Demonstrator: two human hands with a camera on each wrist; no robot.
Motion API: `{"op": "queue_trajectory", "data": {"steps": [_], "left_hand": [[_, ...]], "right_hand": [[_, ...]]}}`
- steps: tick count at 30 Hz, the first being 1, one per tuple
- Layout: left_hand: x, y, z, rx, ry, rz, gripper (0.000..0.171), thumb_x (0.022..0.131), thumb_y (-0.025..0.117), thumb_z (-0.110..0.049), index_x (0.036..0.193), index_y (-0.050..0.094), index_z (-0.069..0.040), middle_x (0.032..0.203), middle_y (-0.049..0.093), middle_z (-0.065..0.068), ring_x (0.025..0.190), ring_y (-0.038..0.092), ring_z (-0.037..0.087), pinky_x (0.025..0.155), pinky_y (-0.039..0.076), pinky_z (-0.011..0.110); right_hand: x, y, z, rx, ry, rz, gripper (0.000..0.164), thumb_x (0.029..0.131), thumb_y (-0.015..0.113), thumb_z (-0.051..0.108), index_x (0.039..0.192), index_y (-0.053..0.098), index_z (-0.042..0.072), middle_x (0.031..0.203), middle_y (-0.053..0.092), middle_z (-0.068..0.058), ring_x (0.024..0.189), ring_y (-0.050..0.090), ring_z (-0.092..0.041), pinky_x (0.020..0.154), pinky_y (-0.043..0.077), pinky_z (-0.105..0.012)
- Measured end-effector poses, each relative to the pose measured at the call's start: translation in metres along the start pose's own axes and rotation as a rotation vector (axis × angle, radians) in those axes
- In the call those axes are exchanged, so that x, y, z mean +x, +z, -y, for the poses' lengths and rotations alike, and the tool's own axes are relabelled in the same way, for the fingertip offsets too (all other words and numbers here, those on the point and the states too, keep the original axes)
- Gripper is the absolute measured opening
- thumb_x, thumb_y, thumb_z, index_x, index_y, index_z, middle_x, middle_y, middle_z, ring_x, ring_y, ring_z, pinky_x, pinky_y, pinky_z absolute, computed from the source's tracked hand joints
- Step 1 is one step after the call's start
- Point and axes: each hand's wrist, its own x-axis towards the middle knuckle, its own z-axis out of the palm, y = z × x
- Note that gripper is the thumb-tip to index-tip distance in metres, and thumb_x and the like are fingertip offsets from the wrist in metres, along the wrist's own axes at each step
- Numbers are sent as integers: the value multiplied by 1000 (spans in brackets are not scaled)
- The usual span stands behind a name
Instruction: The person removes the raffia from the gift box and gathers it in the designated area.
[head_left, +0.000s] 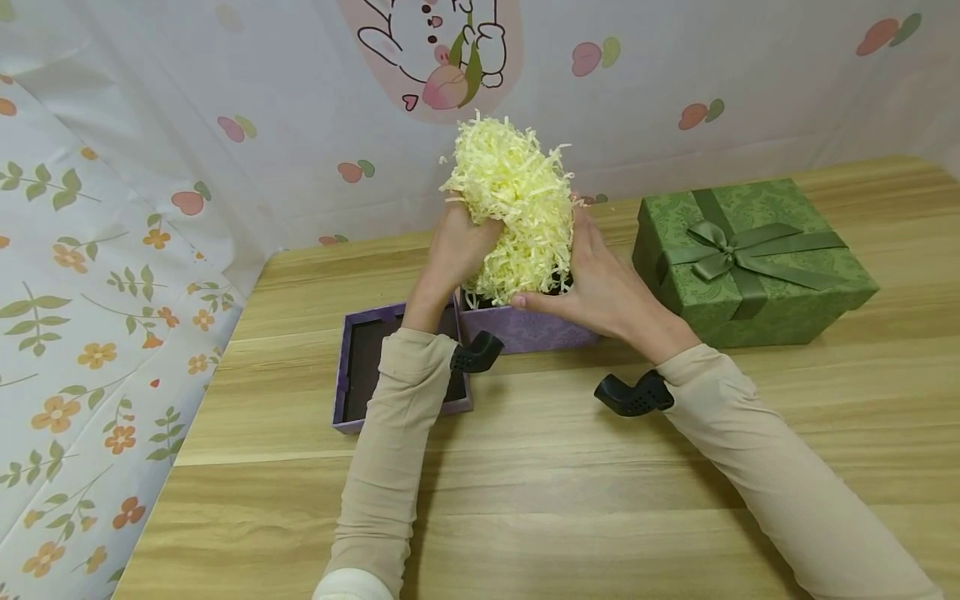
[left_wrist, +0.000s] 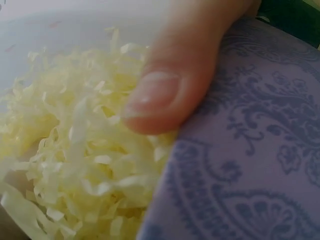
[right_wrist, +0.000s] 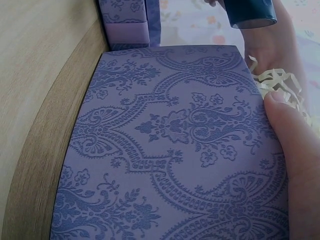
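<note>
A big clump of pale yellow shredded paper [head_left: 517,200] rises out of a purple patterned box [head_left: 525,329] in the head view. My left hand [head_left: 461,246] grips the clump from the left, its fingertips buried in the strands. On the right side, my right hand [head_left: 607,279] holds the box, its thumb over the front rim and its fingers up beside the paper. That thumb [left_wrist: 165,95] shows close up in the left wrist view, lying at the box edge over the strands. The box's patterned front [right_wrist: 175,145] fills the right wrist view.
To the left lies a purple lid [head_left: 341,375], dark inside face up, partly behind the left forearm. A green box [head_left: 757,308] with a ribbon bow stands right of the right hand. The printed cloth backdrop [head_left: 300,167] rises behind the wooden table [head_left: 562,500].
</note>
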Motion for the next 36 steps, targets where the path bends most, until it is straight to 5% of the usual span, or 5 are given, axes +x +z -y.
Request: {"op": "queue_trajectory", "data": {"steps": [11, 19, 23, 30, 36], "left_hand": [[-1, -3, -2, 45, 43, -17, 51, 93, 53, -38, 137, 42, -15, 129, 51, 7, 106, 51, 11, 88, 41, 26], [0, 9, -3, 90, -29, 21, 54, 88, 52, -15, 135, 33, 4, 52, 31, -3, 38, 25, 9, 37, 26, 25], [0, 16, -1, 102, -11, 51, 76, 88, 53, -14, 148, 7, -1, 51, 32, -2, 37, 26, 10, 37, 26, 26], [-1, 9, 3, 47, 19, 23, 43, 89, 51, -9, 130, 42, -2, 69, 44, 0, 43, 29, 9, 45, 30, 25], [-3, -4, 1, 18, -23, 17, 40, 88, 49, -11, 125, 41, 2, 65, 40, 2, 41, 25, 9, 42, 28, 25]], "right_hand": [[0, 0, 0, -24, -10, -4, 122, 69, 54, 78, 147, -14, 13, 153, -12, -11, 124, 29, -53, 95, 32, -61], [0, 2, -5, 18, -154, -77, 109, 72, 62, 70, 151, 3, 23, 151, 9, -18, 129, 31, -39, 96, 35, -56], [2, 4, -6, 33, -223, -122, 109, 72, 66, 65, 151, 7, 20, 152, 14, -12, 134, 24, -29, 104, 29, -49], [0, 3, -4, 4, -151, -60, 108, 73, 61, 69, 151, 2, 22, 152, 4, -18, 131, 26, -39, 96, 34, -57], [0, 3, -3, -21, -65, -21, 109, 72, 56, 74, 151, 2, 20, 153, -9, -13, 128, 26, -50, 92, 36, -61]]}}
